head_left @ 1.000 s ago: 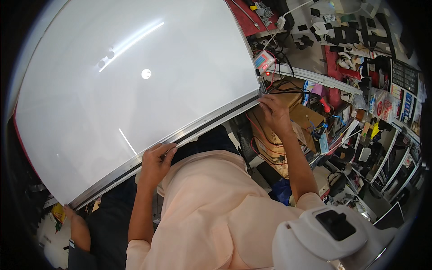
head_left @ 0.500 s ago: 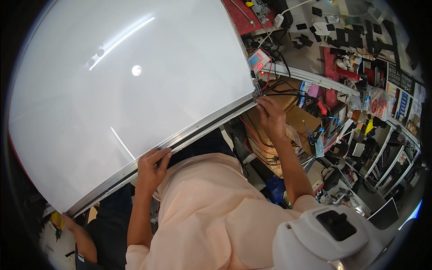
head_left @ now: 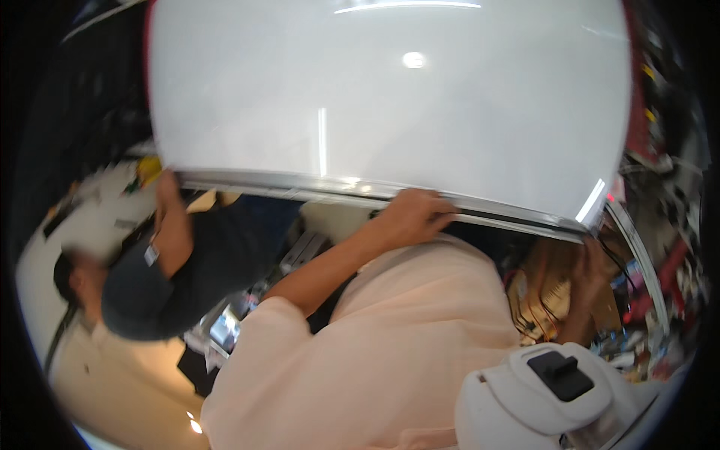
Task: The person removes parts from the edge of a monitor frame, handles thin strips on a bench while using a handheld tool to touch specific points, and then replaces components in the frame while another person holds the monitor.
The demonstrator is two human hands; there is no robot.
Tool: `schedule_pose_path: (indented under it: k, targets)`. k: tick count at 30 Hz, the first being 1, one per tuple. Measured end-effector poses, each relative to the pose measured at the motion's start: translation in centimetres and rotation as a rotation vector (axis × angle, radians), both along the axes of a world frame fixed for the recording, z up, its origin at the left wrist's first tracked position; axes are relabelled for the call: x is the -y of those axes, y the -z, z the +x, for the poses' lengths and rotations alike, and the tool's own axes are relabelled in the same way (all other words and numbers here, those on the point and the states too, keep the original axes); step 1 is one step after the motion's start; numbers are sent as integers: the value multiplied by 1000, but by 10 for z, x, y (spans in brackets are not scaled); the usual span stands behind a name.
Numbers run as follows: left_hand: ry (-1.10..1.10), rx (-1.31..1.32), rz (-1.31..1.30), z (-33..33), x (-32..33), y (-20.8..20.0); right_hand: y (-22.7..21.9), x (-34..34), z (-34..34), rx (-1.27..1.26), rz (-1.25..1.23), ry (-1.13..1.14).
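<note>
A large glossy white panel lies in front of me, with a metal frame strip along its near edge. My left hand is closed on that strip near its middle, the fingers curled over the metal. At the near right corner of the panel is my right hand, against the frame's underside; it is smeared by motion, so its fingers cannot be read. Another person's hand is at the near left corner of the panel.
The co-worker in dark clothing stands close on my left. Brown cardboard with loose wires lies below the right corner. Beyond it are a metal rail and cluttered tools and parts. A lit screen shows at the lower left.
My view has swung to the left, so the panel now appears level and more of the co-worker shows. Both my hands stay at the panel's near edge.
</note>
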State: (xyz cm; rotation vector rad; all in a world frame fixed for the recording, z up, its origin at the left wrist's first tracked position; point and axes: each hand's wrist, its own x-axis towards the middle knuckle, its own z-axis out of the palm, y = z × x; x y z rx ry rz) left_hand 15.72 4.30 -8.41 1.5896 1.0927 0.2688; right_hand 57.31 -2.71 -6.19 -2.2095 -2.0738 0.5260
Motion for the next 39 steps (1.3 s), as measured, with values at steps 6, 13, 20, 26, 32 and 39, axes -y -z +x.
schedule_pose_path:
  k: [6, 13, 20, 26, 32, 39]
  targets:
    - [-62, -13, -35, -10, -2, -16, -27, -13, -3, -7, -70, -96]
    - [-63, -30, -22, -27, -5, -54, -59, -16, -12, 106, -89, -221]
    - [-76, -49, -24, -66, -7, -112, -108, -29, -43, 42, -94, -195]
    - [-89, -196, 90, -86, 0, -160, -137, -33, -45, 61, -91, -190]
    - [-201, -251, 196, -108, 25, -196, -166, -36, -28, 56, -88, -202]
    - [-272, -257, 238, -115, 36, -206, -173, -31, -12, 2, -77, -155]
